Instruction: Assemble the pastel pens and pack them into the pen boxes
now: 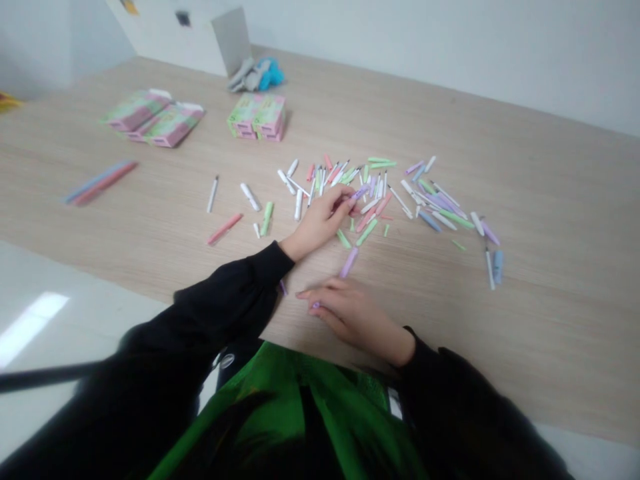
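Many loose pastel pen parts (430, 200) lie scattered across the wooden table (550, 200). My left hand (320, 220) reaches into the pile, its fingers pinched on a purple pen piece (359, 193). My right hand (345, 310) rests near the table's front edge, fingers curled over a small purple piece (316, 305). Another purple barrel (349, 262) lies between my two hands.
Pink and green boxes (155, 119) lie flat at the back left, and a second pair of boxes (257, 117) stands nearer the middle. A blue and a red pen (100, 182) lie at the left. A grey and blue object (257, 75) sits by the wall.
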Available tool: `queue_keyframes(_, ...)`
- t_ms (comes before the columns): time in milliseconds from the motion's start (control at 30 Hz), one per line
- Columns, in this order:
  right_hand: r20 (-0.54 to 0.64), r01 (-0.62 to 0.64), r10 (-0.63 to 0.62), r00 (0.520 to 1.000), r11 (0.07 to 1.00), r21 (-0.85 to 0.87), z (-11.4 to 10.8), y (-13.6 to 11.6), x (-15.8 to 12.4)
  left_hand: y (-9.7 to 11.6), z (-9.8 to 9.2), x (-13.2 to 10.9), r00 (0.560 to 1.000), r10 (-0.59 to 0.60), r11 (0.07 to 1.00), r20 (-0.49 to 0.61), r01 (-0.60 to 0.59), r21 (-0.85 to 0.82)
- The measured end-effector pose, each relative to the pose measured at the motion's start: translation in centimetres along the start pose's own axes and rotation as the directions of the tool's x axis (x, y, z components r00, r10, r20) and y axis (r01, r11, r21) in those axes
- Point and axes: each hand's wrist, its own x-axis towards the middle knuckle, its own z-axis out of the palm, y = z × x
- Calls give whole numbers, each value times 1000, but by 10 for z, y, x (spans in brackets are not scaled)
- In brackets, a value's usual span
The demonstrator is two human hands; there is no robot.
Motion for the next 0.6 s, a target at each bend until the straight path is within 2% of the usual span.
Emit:
queue_keyframes(133, 82, 45, -32, 996, 984, -172, 25, -6, 21, 14, -12, 3, 999, -34, 997, -35, 32, -72)
queue_keyframes(233, 97, 44, -20, 995, 967, -252, 30, -2, 33, 24, -21, 3, 995, -98, 988, -25, 95, -119)
queue_keyframes(300, 74, 3, 18, 997, 961, -277, 28, 4, 36, 30, -24, 0, 992, -124, 981, 3, 123, -153)
queue_keyframes(433, -39, -167, 162, 986, 958, -235, 15, 22, 32, 35, -23, -7, 987, -135, 963, 91, 152, -221)
queue_keyframes(500, -75, -237, 227, 971, 952, -191, 7, 30, 28, 34, -22, -9, 984, -148, 943, 97, 170, -286)
queue_keyframes(600, -131, -276, 259, 957, 951, -137, 0, 38, 21, 32, -20, -9, 976, -204, 913, 77, 218, -344)
